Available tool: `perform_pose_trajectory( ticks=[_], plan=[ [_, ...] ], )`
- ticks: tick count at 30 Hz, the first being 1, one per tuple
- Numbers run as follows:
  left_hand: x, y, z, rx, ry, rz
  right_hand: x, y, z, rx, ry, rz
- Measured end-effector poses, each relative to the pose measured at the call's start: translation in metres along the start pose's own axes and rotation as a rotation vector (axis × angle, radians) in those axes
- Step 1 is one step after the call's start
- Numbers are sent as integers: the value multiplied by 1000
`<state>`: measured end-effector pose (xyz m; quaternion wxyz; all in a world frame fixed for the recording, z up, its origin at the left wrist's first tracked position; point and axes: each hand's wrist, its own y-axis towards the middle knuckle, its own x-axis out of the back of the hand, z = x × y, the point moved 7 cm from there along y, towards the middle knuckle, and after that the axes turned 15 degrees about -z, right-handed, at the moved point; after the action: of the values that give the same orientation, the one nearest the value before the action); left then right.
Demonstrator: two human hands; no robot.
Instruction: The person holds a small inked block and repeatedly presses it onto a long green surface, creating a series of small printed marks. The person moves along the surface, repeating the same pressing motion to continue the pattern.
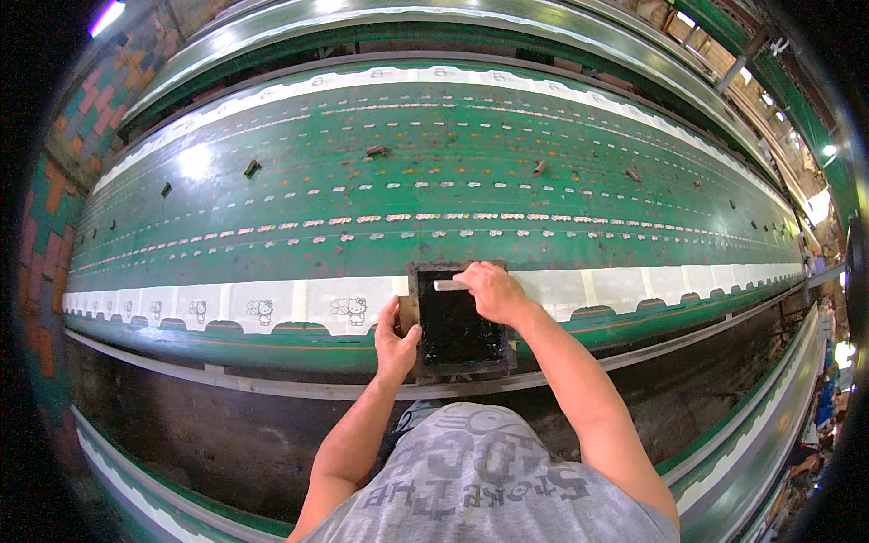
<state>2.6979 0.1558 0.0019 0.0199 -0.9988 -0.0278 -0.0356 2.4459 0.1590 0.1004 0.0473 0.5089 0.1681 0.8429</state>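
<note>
A dark screen-printing frame (461, 326) lies over the near strip of white fabric pieces (326, 292) on a long green printing table (448, 251). My left hand (397, 339) grips the frame's left side, thumb on its edge. Near the frame's far edge, my right hand (492, 292) holds a pale squeegee (449, 285) against the black-inked mesh. Left of the frame, the fabric bears outlined cat figures (356, 311) with balloons; the pieces to its right look plain.
Several small dark blocks (377, 151) lie scattered on the table among rows of small coloured prints. Another white strip (407, 75) runs along the far side. A metal rail (285, 387) borders the near edge. Further long tables (434, 13) stand beyond and behind me.
</note>
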Motion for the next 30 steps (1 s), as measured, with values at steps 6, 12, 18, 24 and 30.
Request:
perform_pose_trajectory(
  ticks=[6, 12, 18, 24, 30],
  plan=[
    [2, 0, -2, 23, -19, 15, -7, -17, 18, -34, -25, -12],
    [1, -1, -5, -3, -19, 15, 0, -65, 65, 2, 7, -37],
    [0, -2, 2, -19, -8, 13, 0, -113, 100, -5, -16, -31],
    [-2, -8, 7, -46, 35, -3, 3, -125, 109, -93, 39, 4],
    [-6, -16, -15, -204, 163, -43, 30, -147, 87, -214, 141, -238]
  ],
)
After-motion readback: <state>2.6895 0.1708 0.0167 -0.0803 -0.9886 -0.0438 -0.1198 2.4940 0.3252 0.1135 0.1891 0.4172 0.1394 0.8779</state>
